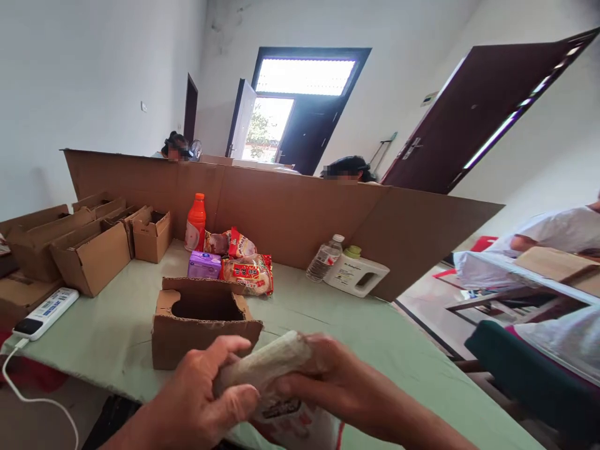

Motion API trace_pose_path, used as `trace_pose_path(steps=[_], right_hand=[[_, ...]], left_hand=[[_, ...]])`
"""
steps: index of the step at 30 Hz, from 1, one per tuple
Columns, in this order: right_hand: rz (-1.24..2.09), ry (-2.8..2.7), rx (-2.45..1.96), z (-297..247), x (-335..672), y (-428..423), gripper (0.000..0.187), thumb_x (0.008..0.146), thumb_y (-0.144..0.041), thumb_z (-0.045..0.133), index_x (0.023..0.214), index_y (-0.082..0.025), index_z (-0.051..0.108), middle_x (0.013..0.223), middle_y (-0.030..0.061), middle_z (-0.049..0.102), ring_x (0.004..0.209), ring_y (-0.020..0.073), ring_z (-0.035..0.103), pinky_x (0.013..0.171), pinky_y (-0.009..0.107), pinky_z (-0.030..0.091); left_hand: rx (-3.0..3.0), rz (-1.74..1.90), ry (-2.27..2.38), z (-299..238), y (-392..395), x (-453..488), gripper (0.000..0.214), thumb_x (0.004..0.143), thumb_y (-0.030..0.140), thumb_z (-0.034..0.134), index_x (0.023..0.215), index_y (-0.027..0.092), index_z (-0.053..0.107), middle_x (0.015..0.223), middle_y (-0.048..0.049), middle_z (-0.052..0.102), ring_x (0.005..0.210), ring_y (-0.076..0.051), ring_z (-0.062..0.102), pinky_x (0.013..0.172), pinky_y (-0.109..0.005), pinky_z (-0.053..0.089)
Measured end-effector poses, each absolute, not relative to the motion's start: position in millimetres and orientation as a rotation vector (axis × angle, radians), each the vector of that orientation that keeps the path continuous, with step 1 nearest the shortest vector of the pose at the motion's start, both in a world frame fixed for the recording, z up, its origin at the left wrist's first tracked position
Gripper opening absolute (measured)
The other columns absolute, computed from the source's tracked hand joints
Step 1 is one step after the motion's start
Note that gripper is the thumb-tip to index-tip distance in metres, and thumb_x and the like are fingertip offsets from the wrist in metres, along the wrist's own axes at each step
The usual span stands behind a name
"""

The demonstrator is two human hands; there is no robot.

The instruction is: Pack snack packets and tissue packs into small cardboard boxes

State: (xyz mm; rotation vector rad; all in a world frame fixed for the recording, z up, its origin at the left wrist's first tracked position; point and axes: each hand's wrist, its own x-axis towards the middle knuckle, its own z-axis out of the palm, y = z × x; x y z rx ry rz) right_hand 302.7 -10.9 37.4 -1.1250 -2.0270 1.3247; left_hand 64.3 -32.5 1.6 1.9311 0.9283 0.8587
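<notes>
A soft white plastic package (295, 425) with red and dark print is held between my two hands, low in front of me at the table's near edge. My left hand (206, 387) grips its left side, thumb toward me and fingers curled behind. Around its upper right part my right hand (323, 369) is closed, the thumb lying across the front. The lower part of the package hangs below my right hand. Just beyond my hands stands a cardboard box (201, 340) with an open top and a cut-out on its left side; its inside is dark.
Behind the box are a purple carton (204, 265), an orange bottle (195, 225) and snack packets (247, 274). A clear bottle (324, 259) and white jug (356, 274) stand by a cardboard partition (290, 212). Several boxes (103, 256) and a power strip (47, 314) sit left. People sit beyond.
</notes>
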Motion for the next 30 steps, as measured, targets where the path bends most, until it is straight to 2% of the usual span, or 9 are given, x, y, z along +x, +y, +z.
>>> trace_pose_path(steps=[3, 5, 8, 12, 15, 18, 22, 25, 30], right_hand=[[1.066, -1.800, -1.123, 56.5, 317.3, 1.1, 0.027, 0.076, -0.047, 0.078, 0.082, -0.021, 0.078, 0.072, 0.0059, 0.074, 0.061, 0.0194, 0.065, 0.055, 0.029, 0.056], [0.794, -1.491, -1.094, 65.1, 320.3, 17.6, 0.027, 0.074, -0.047, 0.081, 0.087, -0.024, 0.078, 0.084, 0.0082, 0.077, 0.074, 0.0249, 0.071, 0.065, 0.035, 0.062], [0.589, -1.220, -0.973, 63.6, 304.6, 47.2, 0.029, 0.074, -0.048, 0.080, 0.091, -0.025, 0.076, 0.095, 0.0074, 0.077, 0.093, 0.0284, 0.071, 0.082, 0.042, 0.062], [0.835, -1.412, -0.895, 37.8, 265.7, 78.8, 0.037, 0.072, -0.052, 0.079, 0.092, -0.020, 0.076, 0.093, 0.0069, 0.078, 0.089, 0.0278, 0.072, 0.079, 0.043, 0.062], [0.956, -1.619, -0.934, 18.6, 248.7, 88.8, 0.036, 0.077, -0.050, 0.074, 0.095, -0.018, 0.076, 0.092, 0.0058, 0.078, 0.086, 0.0252, 0.072, 0.078, 0.038, 0.061], [0.879, -1.799, -1.015, 14.0, 246.1, 88.3, 0.032, 0.085, -0.047, 0.068, 0.094, -0.018, 0.077, 0.088, 0.0052, 0.078, 0.081, 0.0232, 0.071, 0.075, 0.035, 0.059], [0.527, -2.073, -1.016, 27.1, 250.2, 82.4, 0.026, 0.091, -0.040, 0.063, 0.100, -0.019, 0.076, 0.097, 0.0080, 0.078, 0.087, 0.0240, 0.070, 0.082, 0.036, 0.056], [0.327, -2.302, -0.981, 37.5, 251.0, 83.3, 0.024, 0.094, -0.036, 0.061, 0.105, -0.020, 0.074, 0.099, 0.0089, 0.077, 0.088, 0.0236, 0.069, 0.080, 0.034, 0.053], [0.203, -2.669, -1.228, 42.6, 234.4, 97.9, 0.016, 0.091, -0.031, 0.064, 0.088, -0.019, 0.075, 0.085, 0.0079, 0.076, 0.079, 0.0224, 0.070, 0.070, 0.029, 0.046]], left_hand=[[2.017, 1.089, 1.056, 12.3, -20.1, 33.2, 0.054, 0.093, 0.048, 0.053, 0.142, 0.027, 0.046, 0.123, -0.0084, 0.070, 0.108, -0.026, 0.065, 0.088, -0.036, 0.053], [2.118, 1.162, 1.210, 19.4, -6.3, 15.2, 0.046, 0.093, 0.044, 0.054, 0.135, 0.025, 0.052, 0.125, -0.0100, 0.069, 0.115, -0.027, 0.064, 0.096, -0.040, 0.051], [2.312, 1.045, 1.332, 27.1, 17.1, 2.4, 0.036, 0.090, 0.039, 0.056, 0.121, 0.020, 0.061, 0.118, -0.0113, 0.072, 0.112, -0.028, 0.065, 0.097, -0.044, 0.051], [2.527, 0.620, 1.313, 28.2, 38.9, 6.9, 0.026, 0.086, 0.030, 0.059, 0.108, 0.018, 0.066, 0.102, -0.0088, 0.075, 0.099, -0.026, 0.068, 0.099, -0.049, 0.049], [2.663, 0.310, 1.310, 22.9, 44.1, 13.6, 0.012, 0.078, 0.025, 0.067, 0.087, 0.019, 0.069, 0.089, -0.0069, 0.072, 0.097, -0.028, 0.066, 0.098, -0.050, 0.050], [2.749, 0.279, 1.335, 16.2, 43.5, 17.1, 0.011, 0.074, 0.027, 0.072, 0.071, 0.019, 0.064, 0.080, -0.0070, 0.069, 0.104, -0.033, 0.063, 0.098, -0.054, 0.049], [2.804, 0.358, 1.387, 5.7, 38.9, 14.0, 0.010, 0.075, 0.026, 0.071, 0.074, 0.020, 0.064, 0.074, -0.0052, 0.066, 0.090, -0.031, 0.065, 0.109, -0.070, 0.034], [2.826, 0.490, 1.437, -4.2, 31.9, 6.2, 0.004, 0.079, 0.020, 0.065, 0.078, 0.020, 0.061, 0.078, -0.0036, 0.064, 0.083, -0.027, 0.063, 0.110, -0.068, 0.035], [2.788, 0.727, 1.306, -12.5, 20.3, -1.1, 0.018, 0.082, 0.006, 0.049, 0.081, 0.021, 0.058, 0.088, -0.0041, 0.064, 0.097, -0.025, 0.063, 0.107, -0.056, 0.043]])
